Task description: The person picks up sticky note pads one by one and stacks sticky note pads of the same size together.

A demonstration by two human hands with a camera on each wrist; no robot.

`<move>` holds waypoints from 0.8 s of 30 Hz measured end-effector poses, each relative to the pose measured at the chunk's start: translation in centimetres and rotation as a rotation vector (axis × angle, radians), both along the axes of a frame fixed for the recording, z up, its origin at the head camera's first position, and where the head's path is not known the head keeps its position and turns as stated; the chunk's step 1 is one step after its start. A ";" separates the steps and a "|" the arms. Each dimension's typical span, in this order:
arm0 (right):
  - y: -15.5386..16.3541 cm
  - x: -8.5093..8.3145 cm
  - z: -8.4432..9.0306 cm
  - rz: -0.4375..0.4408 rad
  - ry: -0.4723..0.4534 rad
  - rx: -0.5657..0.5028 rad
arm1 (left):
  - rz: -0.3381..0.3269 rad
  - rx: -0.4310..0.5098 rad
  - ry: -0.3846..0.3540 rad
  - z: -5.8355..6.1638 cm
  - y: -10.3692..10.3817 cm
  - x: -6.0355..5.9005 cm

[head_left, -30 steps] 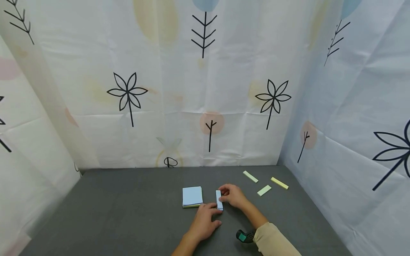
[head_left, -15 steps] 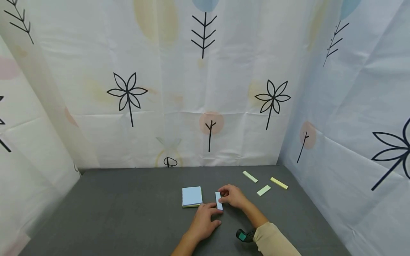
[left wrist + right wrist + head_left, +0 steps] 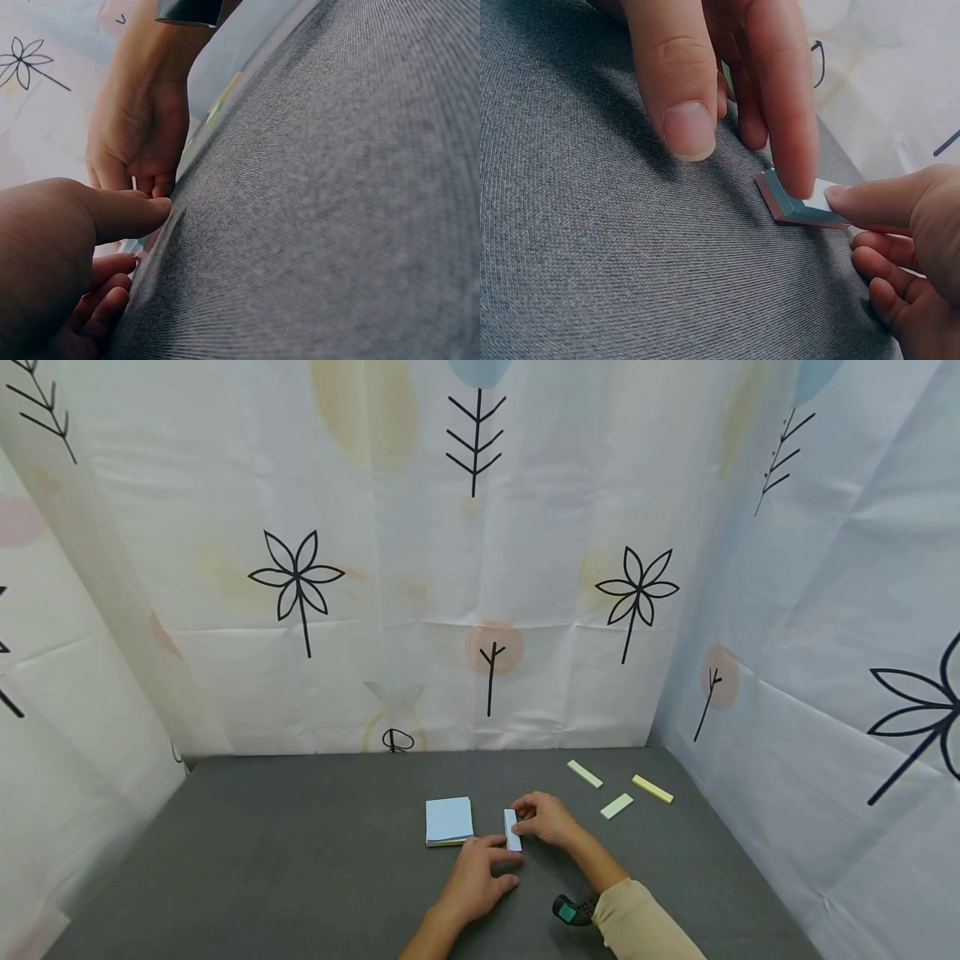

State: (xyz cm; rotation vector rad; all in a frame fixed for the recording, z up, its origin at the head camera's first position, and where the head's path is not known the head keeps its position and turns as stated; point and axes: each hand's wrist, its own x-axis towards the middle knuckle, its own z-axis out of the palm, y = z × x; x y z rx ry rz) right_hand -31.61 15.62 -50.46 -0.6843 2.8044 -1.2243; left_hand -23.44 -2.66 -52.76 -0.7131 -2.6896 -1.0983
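In the head view a narrow light blue sticky note pad [image 3: 512,823] lies on the grey table right of centre. The right wrist view shows a pink layer under its blue one [image 3: 780,201]. My right hand [image 3: 550,821] pinches the pad from the right, thumb on its top and other fingers curled beside it. My left hand [image 3: 476,878] rests on the table, its forefinger against the pad's near end and its thumb held apart. A square stack of sticky notes [image 3: 448,818], blue on top with a yellow-green edge, lies just beyond the left fingers.
Two pale green strips [image 3: 584,774] and a yellow strip [image 3: 652,788] lie farther right on the table. A black device with a green patch [image 3: 574,912] sits at the right wrist. Patterned white cloth [image 3: 420,610] walls the back and sides.
The narrow pad's far end has slid slightly nearer, and its near end looks less stepped than a second ago. Both hands have stayed almost in place.
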 end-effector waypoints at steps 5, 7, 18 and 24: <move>0.0 -0.1 0.1 -0.005 0.012 0.008 | 0.007 -0.005 0.005 0.0 0.0 0.0; 0.0 -0.1 0.2 -0.004 0.015 0.012 | 0.011 -0.007 0.008 0.0 0.0 0.0; -0.1 -0.1 0.7 -0.004 0.013 0.015 | 0.034 -0.021 0.012 0.2 0.1 0.0; 0.1 0.0 0.5 -0.004 0.028 0.000 | 0.036 -0.032 0.001 0.1 0.2 0.0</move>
